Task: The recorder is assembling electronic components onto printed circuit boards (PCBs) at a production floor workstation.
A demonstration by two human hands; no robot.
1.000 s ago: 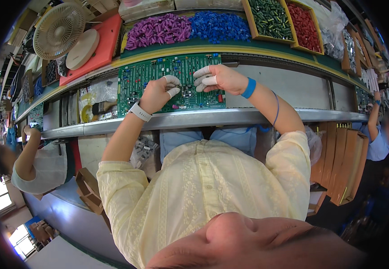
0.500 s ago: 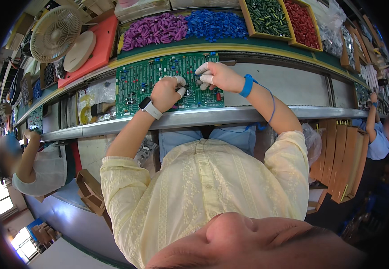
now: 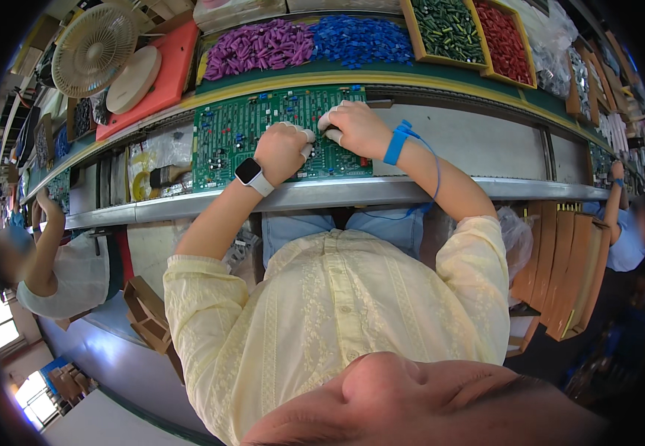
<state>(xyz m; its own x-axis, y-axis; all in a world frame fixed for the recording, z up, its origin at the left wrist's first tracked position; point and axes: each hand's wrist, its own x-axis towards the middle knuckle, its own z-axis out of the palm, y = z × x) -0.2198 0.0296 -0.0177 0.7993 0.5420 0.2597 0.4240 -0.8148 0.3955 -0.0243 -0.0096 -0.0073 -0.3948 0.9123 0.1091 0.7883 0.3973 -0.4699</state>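
Observation:
A large green circuit board set with many small parts lies on the line in front of me. My left hand, with white finger cots and a watch on the wrist, is over the board's middle, fingers curled together. Just right of it, my right hand, also in white finger cots and with a blue wrist strap, bends over the board's right part. Its fingers are pinched down close to the board. Whatever either hand holds is hidden or too small to make out.
Beyond the rail lie heaps of purple parts and blue parts, then boxes of green parts and red parts. A fan stands far left. A brush lies left of the board. Co-workers sit at both sides.
My right hand has shifted slightly left and its fingers have drawn in closer to the board. My left hand has moved a little right and turned, its fingers more closed.

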